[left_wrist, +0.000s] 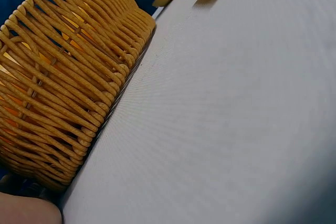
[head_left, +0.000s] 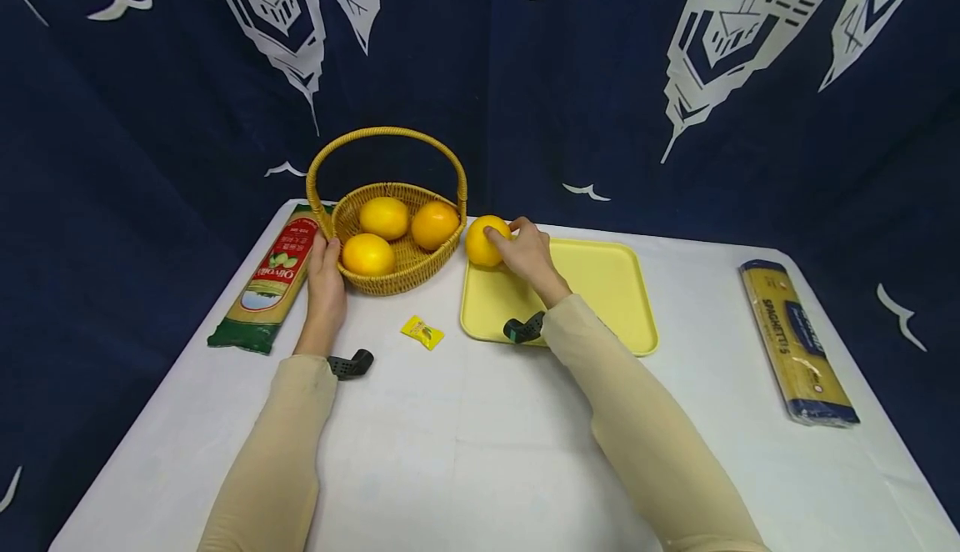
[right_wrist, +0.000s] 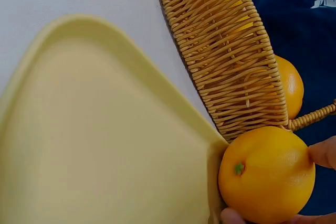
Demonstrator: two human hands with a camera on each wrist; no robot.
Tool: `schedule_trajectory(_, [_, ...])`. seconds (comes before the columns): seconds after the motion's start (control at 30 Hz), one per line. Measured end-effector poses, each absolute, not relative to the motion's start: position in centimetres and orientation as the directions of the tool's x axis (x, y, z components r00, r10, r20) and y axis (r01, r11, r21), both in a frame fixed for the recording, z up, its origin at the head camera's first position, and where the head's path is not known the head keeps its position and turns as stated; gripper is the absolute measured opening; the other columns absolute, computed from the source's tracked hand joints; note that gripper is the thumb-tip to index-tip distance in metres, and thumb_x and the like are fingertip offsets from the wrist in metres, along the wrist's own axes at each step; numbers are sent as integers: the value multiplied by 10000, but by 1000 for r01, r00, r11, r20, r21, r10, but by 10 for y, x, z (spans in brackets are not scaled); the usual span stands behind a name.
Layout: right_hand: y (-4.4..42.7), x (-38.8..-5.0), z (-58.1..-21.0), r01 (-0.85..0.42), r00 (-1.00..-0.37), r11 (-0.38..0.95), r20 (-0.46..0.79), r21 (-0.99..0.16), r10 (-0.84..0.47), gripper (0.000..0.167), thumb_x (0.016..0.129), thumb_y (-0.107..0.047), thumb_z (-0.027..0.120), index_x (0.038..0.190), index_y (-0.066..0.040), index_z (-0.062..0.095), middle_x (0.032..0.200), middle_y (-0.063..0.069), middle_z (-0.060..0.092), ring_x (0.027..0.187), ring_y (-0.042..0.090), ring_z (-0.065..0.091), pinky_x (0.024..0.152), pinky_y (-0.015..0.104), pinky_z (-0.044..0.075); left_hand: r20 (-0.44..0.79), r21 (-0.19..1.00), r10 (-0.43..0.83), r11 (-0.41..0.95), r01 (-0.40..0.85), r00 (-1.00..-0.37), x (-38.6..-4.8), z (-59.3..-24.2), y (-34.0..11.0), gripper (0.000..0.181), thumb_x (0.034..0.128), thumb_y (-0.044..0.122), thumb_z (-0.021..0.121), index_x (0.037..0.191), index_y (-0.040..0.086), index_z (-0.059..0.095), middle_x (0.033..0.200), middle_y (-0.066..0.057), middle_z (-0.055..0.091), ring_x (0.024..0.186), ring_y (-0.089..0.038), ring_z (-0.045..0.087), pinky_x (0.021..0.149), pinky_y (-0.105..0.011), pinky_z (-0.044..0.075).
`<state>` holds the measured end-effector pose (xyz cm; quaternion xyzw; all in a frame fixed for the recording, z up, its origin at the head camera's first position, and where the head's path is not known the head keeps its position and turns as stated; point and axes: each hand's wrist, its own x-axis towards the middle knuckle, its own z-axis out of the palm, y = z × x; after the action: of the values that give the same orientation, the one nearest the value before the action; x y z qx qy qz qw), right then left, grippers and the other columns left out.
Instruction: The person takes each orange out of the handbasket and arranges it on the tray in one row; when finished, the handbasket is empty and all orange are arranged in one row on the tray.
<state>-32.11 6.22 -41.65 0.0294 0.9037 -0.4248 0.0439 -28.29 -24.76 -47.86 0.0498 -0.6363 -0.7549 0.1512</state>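
Note:
An orange (right_wrist: 266, 174) is gripped by my right hand (head_left: 527, 256) at the far left corner of the yellow tray (head_left: 600, 285), close beside the basket. Thumb and fingers sit on the orange's sides in the right wrist view. My left hand (head_left: 326, 289) rests against the left side of the wicker basket (head_left: 405, 278), near the foot of its tall handle; how its fingertips lie is hidden. Inside the basket are three oranges (head_left: 384, 218). In the left wrist view only a bit of the left hand (left_wrist: 29, 211) shows, at the basket's base.
Left of the basket lies a green and tan olive-oil pasta packet (head_left: 273, 273), partly behind the left hand. A small yellow wrapped candy (head_left: 423, 332) is in front of the basket. A spaghetti pack (head_left: 798, 343) lies at the table's right. A dark blue curtain (head_left: 570, 118) hangs behind.

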Motion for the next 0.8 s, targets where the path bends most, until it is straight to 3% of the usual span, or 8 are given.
schedule_trajectory(0.37, [66,-322,-420,61,-998,690,-58,-721,28,724,1052,-573,494,1495,-1,488,1458,242,553,1394,393,427,1166,544,434,106,977,-294,-149,155,-950,-282,-479,-246,570,1161,323,333,1703,243,174,1758,49,204,1594,-73,197,1328,-249,124])
schedule_trajectory(0.8, [74,-319,-415,-7,-999,703,31,-711,21,691,1074,-517,492,1490,36,494,1371,255,642,1319,400,542,1089,511,511,121,974,-294,-150,171,-948,-282,-479,-247,558,1162,302,336,1698,238,197,1750,41,224,1592,-80,208,1330,-256,129])
